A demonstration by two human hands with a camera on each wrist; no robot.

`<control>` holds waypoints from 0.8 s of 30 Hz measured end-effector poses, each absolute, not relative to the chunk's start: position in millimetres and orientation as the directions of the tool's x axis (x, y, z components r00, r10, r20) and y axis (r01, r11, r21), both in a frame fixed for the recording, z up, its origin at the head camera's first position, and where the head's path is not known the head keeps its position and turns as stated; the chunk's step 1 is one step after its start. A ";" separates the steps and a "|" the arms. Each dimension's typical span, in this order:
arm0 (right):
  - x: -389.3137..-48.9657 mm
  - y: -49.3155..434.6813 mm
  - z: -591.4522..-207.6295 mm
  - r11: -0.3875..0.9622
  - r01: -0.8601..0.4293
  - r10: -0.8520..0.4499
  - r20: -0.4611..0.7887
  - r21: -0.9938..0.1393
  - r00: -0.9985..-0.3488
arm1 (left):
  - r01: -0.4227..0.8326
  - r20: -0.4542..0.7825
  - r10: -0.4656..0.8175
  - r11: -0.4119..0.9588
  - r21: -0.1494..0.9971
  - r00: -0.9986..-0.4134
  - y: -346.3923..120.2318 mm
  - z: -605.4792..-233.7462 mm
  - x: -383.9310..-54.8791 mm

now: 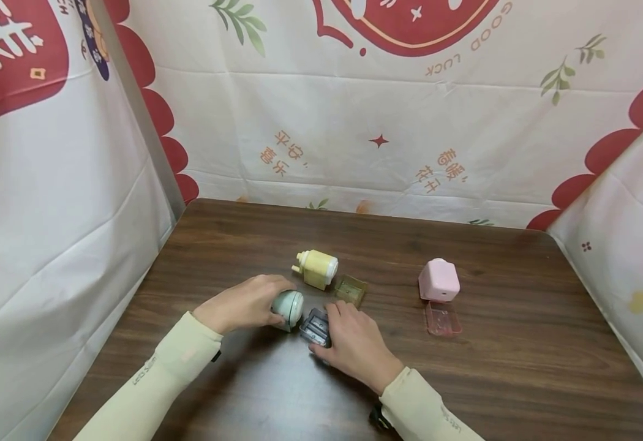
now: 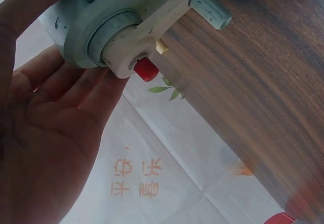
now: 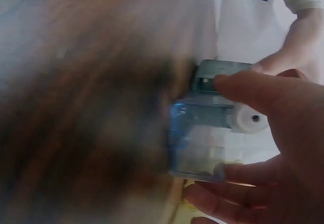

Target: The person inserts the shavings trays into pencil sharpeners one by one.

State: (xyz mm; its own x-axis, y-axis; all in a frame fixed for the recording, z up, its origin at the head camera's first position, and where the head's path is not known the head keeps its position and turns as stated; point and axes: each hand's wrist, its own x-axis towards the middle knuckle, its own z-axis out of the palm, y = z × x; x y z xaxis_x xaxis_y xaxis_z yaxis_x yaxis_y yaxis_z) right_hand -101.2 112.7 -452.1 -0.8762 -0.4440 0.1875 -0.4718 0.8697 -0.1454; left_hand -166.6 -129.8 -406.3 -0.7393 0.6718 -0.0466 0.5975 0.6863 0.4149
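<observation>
My left hand (image 1: 250, 302) grips a pale green crank pencil sharpener (image 1: 291, 308) lying on its side, fingers over its top. In the left wrist view the sharpener's crank (image 2: 169, 16) ends in a grey-green knob, and a red cap (image 2: 147, 70) marks its hub. Just to the right, my right hand (image 1: 357, 343) holds a clear bluish-grey shavings drawer (image 1: 315, 327) between thumb and fingers. Seen from the right wrist, the drawer (image 3: 197, 145) is close beside the sharpener's body, with the thumb near its upper side and fingertips at its lower edge.
Behind the hands lies a yellow crank sharpener (image 1: 316, 269), with an olive clear drawer (image 1: 351, 289) beside it. A pink sharpener (image 1: 439, 282) stands farther right, its pink clear drawer (image 1: 443, 320) in front. The wooden table (image 1: 520, 367) meets a printed cloth (image 1: 343, 116) at the back.
</observation>
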 end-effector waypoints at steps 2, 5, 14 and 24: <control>-101.3 112.7 -455.2 0.874 -0.461 -0.431 0.195 -0.154 -0.881 | 0.594 -0.044 0.671 0.684 0.422 -0.741 -129.0 -406.3 -167.1; -101.6 114.6 -457.5 0.874 -0.451 -0.417 0.196 -0.181 -0.887 | 0.586 -0.044 0.665 0.684 0.435 -0.745 -128.6 -406.1 -167.0; -108.4 126.0 -457.7 0.840 -0.444 -0.413 0.165 -0.312 -0.896 | 0.649 0.055 0.678 0.673 0.354 -0.733 -124.8 -412.1 -165.2; -118.0 134.1 -455.5 0.825 -0.362 -0.369 0.072 -0.435 -0.927 | 0.651 0.035 0.690 0.663 0.370 -0.723 -111.9 -411.1 -163.2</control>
State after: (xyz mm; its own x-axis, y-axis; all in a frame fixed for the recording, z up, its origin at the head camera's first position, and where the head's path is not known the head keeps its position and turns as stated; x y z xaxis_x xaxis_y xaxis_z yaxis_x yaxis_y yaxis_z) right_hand -118.0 134.1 -455.5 -0.9268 -0.3686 0.0724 -0.3619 0.8246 -0.4347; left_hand -163.2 -111.9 -411.1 -0.7231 0.6899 0.0348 0.6505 0.6632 0.3700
